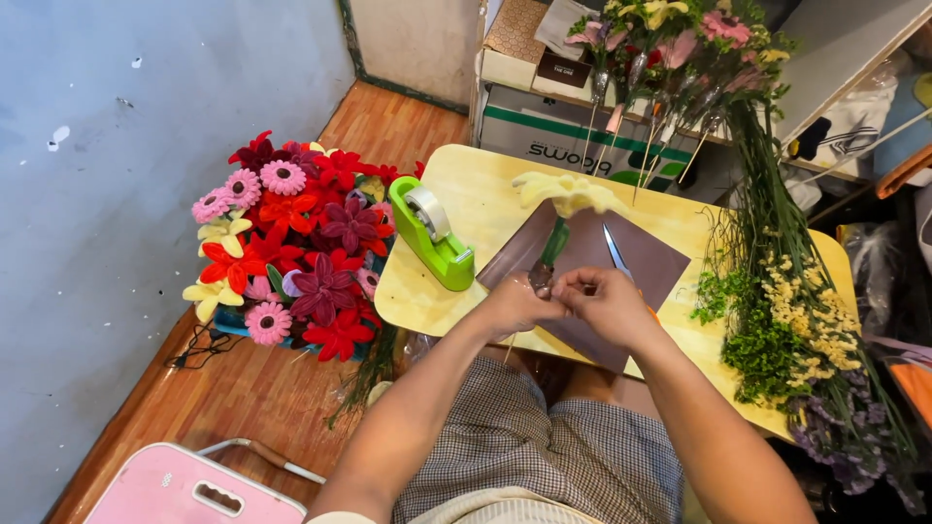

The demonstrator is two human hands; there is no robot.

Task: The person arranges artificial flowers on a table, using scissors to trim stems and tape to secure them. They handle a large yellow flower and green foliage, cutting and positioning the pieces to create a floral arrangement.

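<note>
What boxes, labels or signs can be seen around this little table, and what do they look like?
Cardboard box: behind the table's far edge, white side with a green stripe and dark lettering.
Small dark box: on top of it, near the flower stems, brownish-black with a pale label.
Patterned box: beside the dark one, flat, tan.
No signs or screens show.
</note>
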